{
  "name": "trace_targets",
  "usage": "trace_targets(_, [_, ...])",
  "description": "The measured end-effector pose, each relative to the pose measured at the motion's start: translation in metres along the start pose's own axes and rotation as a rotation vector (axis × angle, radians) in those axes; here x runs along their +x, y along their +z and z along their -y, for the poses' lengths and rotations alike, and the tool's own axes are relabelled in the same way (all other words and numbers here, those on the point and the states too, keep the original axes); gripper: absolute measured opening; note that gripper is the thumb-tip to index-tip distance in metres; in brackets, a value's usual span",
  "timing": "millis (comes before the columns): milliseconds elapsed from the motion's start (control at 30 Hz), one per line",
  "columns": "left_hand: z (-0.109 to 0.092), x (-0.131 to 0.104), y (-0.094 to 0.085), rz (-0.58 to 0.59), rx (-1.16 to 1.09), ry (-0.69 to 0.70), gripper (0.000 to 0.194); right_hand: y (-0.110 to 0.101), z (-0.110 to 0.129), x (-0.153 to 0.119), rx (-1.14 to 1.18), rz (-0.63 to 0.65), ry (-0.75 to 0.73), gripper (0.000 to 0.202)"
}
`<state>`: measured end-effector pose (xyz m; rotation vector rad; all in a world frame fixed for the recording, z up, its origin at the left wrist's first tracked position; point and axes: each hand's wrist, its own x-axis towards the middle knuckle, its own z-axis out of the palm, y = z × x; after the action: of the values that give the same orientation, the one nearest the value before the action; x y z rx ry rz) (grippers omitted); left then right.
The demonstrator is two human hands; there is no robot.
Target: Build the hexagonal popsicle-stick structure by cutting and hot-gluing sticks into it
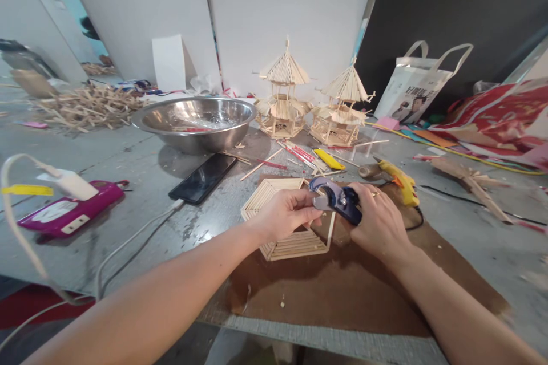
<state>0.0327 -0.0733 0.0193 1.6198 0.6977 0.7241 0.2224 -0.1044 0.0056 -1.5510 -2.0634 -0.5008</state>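
Brown mat (pixel 274 302) edge near; right hand (pixel 379 219) grips blue cutter (pixel 342 199)

In front of you, the metal bowl (pixel 194 120) is smooth and shiny, while the stick frame (pixel 295 246) and both pagoda models (pixel 285 108) look like pale, matt wood. Your phone (pixel 203 178) has a glossy black face, and the power strip (pixel 72 211) beyond your left arm looks like smooth purple plastic; the brown board (pixel 299 296) under your hands looks matt
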Motion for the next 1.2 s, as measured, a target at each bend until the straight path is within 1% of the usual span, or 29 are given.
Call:
trace_targets(300, [0.0,0.001,0.0,-0.032,-0.023,-0.033,0.013,0.0,0.0,0.0,0.011,0.081,-0.022,0.036])
trace_targets(533, [0.002,0.001,-0.002,-0.03,0.077,0.002,0.015,-0.003,0.003,0.0,0.006,0.121,-0.001,0.03])
trace_targets(700, [0.006,0.001,-0.004,-0.015,0.124,0.027,0.018,-0.005,0.004,0.0,-0.013,0.124,0.011,0.027])
trace_targets(833, [0.005,0.002,-0.004,-0.011,0.086,0.025,0.021,-0.005,0.005,-0.001,-0.047,0.111,0.011,0.027])
trace_targets(1033, [0.001,0.002,-0.002,-0.008,0.049,0.001,0.022,-0.005,0.009,-0.003,-0.089,0.09,0.041,0.029])
trace_targets(1200, [-0.004,0.0,0.0,-0.01,0.014,-0.01,0.018,-0.005,0.01,-0.004,-0.093,0.098,0.051,0.029])
